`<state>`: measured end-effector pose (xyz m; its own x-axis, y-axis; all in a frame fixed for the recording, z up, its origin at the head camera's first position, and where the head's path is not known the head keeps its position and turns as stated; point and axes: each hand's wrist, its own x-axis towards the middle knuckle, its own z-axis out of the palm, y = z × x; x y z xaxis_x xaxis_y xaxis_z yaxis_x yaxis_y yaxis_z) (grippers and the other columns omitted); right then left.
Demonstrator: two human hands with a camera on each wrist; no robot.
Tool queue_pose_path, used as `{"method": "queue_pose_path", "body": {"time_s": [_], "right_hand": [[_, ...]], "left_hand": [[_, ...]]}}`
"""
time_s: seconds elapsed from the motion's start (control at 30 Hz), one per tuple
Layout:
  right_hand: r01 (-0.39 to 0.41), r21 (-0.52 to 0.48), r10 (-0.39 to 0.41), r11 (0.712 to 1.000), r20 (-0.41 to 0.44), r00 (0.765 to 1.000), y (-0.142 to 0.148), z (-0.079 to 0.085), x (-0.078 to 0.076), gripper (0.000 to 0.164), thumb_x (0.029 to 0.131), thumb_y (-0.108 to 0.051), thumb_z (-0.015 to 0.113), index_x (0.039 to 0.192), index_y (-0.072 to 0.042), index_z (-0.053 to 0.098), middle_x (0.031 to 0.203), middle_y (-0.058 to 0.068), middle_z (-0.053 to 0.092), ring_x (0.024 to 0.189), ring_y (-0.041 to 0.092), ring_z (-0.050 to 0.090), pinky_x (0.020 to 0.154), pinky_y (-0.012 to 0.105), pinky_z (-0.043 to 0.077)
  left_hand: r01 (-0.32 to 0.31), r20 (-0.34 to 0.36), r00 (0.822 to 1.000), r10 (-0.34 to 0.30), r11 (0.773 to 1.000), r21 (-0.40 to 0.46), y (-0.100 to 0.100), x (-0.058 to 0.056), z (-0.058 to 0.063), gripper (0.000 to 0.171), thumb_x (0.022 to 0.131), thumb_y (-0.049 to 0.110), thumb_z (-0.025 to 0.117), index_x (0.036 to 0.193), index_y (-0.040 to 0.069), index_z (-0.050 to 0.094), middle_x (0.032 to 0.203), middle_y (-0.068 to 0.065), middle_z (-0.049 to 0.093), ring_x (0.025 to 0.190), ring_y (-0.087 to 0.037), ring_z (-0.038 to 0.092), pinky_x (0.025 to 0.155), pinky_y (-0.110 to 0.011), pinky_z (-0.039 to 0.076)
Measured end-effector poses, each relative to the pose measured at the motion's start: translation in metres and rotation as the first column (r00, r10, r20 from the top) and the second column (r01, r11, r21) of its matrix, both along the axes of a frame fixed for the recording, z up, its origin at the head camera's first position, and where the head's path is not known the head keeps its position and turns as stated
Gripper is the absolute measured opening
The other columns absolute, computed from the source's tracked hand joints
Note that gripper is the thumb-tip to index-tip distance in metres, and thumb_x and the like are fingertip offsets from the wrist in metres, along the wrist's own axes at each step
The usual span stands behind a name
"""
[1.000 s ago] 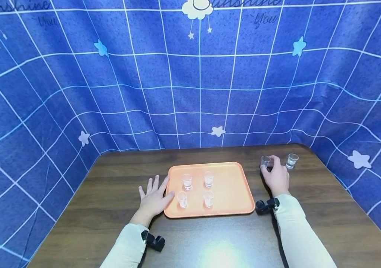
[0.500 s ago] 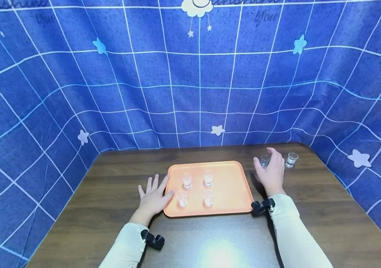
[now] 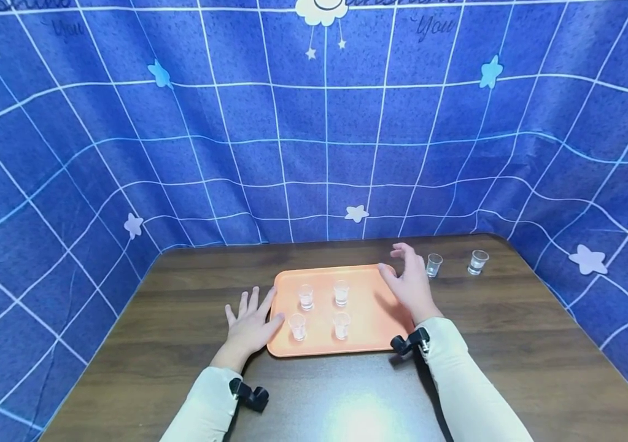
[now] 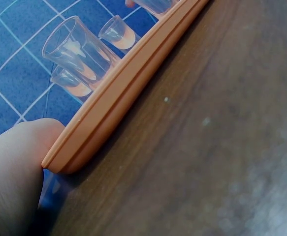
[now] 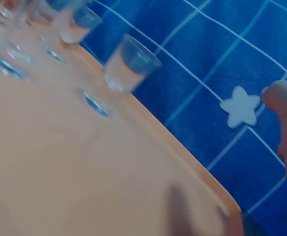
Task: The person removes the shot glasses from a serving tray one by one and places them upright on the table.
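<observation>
An orange tray [image 3: 374, 313] lies on the table with several small clear shot glasses [image 3: 341, 293] standing on its left and middle part. My left hand [image 3: 250, 328] rests at the tray's left edge with its fingers spread and its thumb over the rim. In the left wrist view the thumb base [image 4: 22, 147] touches the tray's corner. My right hand [image 3: 410, 285] hovers above the tray's right edge, thumb and fingers apart, holding nothing. Just right of it stands one shot glass [image 3: 433, 265] on the table, and another shot glass [image 3: 477, 262] is farther right.
The brown wooden table [image 3: 192, 288] extends around the tray, with a bright reflection near its front. A blue curtain [image 3: 302, 153] with white lines hangs behind and at both sides. Black cameras [image 3: 410, 341] sit on both wrists.
My right hand was beside the nearer table glass, opened away from it, and has moved left to the tray's right edge. That glass stays on the table. The left hand keeps its place.
</observation>
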<state>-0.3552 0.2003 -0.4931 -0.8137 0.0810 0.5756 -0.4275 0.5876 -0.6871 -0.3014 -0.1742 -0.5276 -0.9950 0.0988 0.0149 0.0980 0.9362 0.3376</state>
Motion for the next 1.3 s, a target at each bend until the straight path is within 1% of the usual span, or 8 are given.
{"method": "queue_pose_path", "body": {"time_s": [0.1,0.2,0.37,0.53,0.73,1.0,1.17,1.3], "right_hand": [[-0.086,-0.011,0.086,0.996,0.067,0.994,-0.011,0.0,0.001,0.057,0.088,-0.023,0.078,0.135,-0.007,0.051,0.122,0.015,0.065,0.119,0.038,0.05,0.094,0.053,0.044],[-0.162,-0.006,0.161,0.987,0.119,0.98,-0.02,-0.001,0.004,0.057,0.088,-0.025,0.077,0.136,-0.008,0.05,0.122,0.014,0.063,0.119,0.04,0.051,0.09,0.054,0.05],[-0.289,0.024,0.279,0.957,0.188,0.942,-0.033,-0.003,0.008,0.059,0.09,-0.025,0.076,0.138,-0.009,0.047,0.122,0.012,0.062,0.117,0.04,0.056,0.09,0.053,0.053],[-0.38,0.018,0.367,0.925,0.217,0.904,-0.043,-0.003,0.01,0.058,0.09,-0.024,0.077,0.138,-0.01,0.048,0.12,0.015,0.064,0.116,0.037,0.061,0.095,0.053,0.052],[-0.424,0.028,0.404,0.905,0.254,0.879,-0.049,-0.004,0.011,0.063,0.09,-0.031,0.077,0.14,-0.008,0.047,0.12,0.015,0.064,0.118,0.035,0.06,0.102,0.052,0.047],[-0.463,0.008,0.441,0.886,0.291,0.849,-0.052,-0.007,0.011,0.065,0.089,-0.028,0.078,0.141,-0.006,0.046,0.116,0.011,0.066,0.113,0.03,0.065,0.101,0.047,0.05],[-0.459,0.025,0.43,0.888,0.311,0.848,-0.052,-0.006,0.013,0.065,0.087,-0.028,0.081,0.139,-0.01,0.047,0.115,0.009,0.066,0.112,0.026,0.063,0.101,0.045,0.049],[-0.449,0.064,0.408,0.891,0.317,0.856,-0.052,-0.006,0.013,0.067,0.086,-0.034,0.081,0.14,-0.013,0.047,0.115,0.007,0.068,0.113,0.025,0.063,0.104,0.046,0.046]], "left_hand": [[0.001,0.001,1.0,-0.001,1.0,0.001,0.0,0.0,0.0,0.073,0.1,0.062,0.042,0.163,0.033,0.02,0.168,-0.02,0.01,0.153,-0.045,0.0,0.11,-0.075,-0.011],[0.001,0.004,1.0,-0.001,1.0,0.004,0.0,0.0,0.0,0.073,0.1,0.063,0.041,0.163,0.034,0.02,0.168,-0.019,0.01,0.153,-0.045,0.0,0.11,-0.075,-0.011],[0.006,-0.007,1.0,-0.005,1.0,0.004,-0.002,0.0,-0.001,0.073,0.1,0.062,0.042,0.163,0.033,0.02,0.168,-0.02,0.01,0.153,-0.046,0.0,0.11,-0.075,-0.012],[0.007,-0.012,1.0,-0.007,1.0,0.006,-0.002,0.0,0.0,0.073,0.1,0.061,0.042,0.163,0.033,0.02,0.168,-0.02,0.01,0.153,-0.046,0.0,0.11,-0.075,-0.012],[0.001,-0.007,1.0,-0.001,1.0,-0.002,-0.002,0.001,0.0,0.073,0.1,0.062,0.042,0.163,0.033,0.019,0.168,-0.02,0.009,0.153,-0.046,0.0,0.11,-0.075,-0.011],[0.004,-0.006,1.0,-0.004,1.0,0.003,-0.002,-0.001,-0.001,0.072,0.1,0.061,0.043,0.163,0.033,0.02,0.168,-0.019,0.01,0.153,-0.045,0.0,0.11,-0.075,-0.011],[0.01,-0.008,1.0,-0.01,1.0,0.002,-0.002,-0.001,-0.002,0.072,0.1,0.06,0.043,0.163,0.033,0.02,0.168,-0.019,0.01,0.153,-0.045,0.0,0.11,-0.075,-0.011],[0.01,-0.011,1.0,-0.01,1.0,0.01,-0.002,-0.001,-0.002,0.072,0.099,0.06,0.044,0.163,0.033,0.021,0.168,-0.019,0.011,0.153,-0.045,0.001,0.11,-0.075,-0.011]]}}
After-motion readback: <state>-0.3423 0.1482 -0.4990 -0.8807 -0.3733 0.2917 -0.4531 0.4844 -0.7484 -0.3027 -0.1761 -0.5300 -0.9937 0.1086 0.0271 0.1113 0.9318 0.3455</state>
